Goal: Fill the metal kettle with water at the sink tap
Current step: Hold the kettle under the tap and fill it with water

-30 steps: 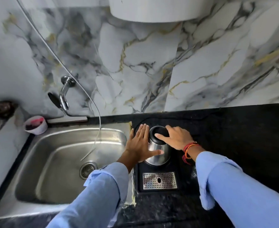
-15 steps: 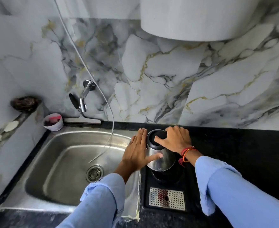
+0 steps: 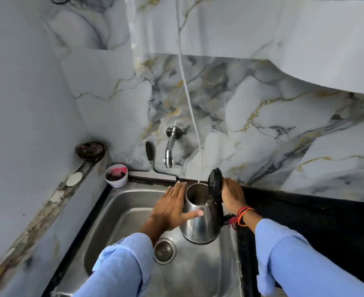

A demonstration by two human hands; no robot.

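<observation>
The metal kettle (image 3: 200, 224) hangs over the right half of the steel sink (image 3: 125, 213), its black lid (image 3: 215, 182) flipped up and the mouth open. My right hand (image 3: 233, 196) grips the black handle on the kettle's right side. My left hand (image 3: 172, 205) lies flat against the kettle's left wall, thumb across the front. The chrome tap (image 3: 169, 150) juts from the marble wall, up and left of the kettle's mouth. No water runs from it.
A squeegee (image 3: 153, 161) leans by the tap. A white cup (image 3: 116, 175) with pink residue sits at the sink's back left corner; a dark dish (image 3: 91, 150) rests on the ledge. A white cord (image 3: 190, 103) hangs down the wall. Black counter (image 3: 305, 211) lies right.
The kettle was lifted off its base on the counter and carried left over the sink. Its lid, closed before, now stands open. Both hands stayed on the kettle.
</observation>
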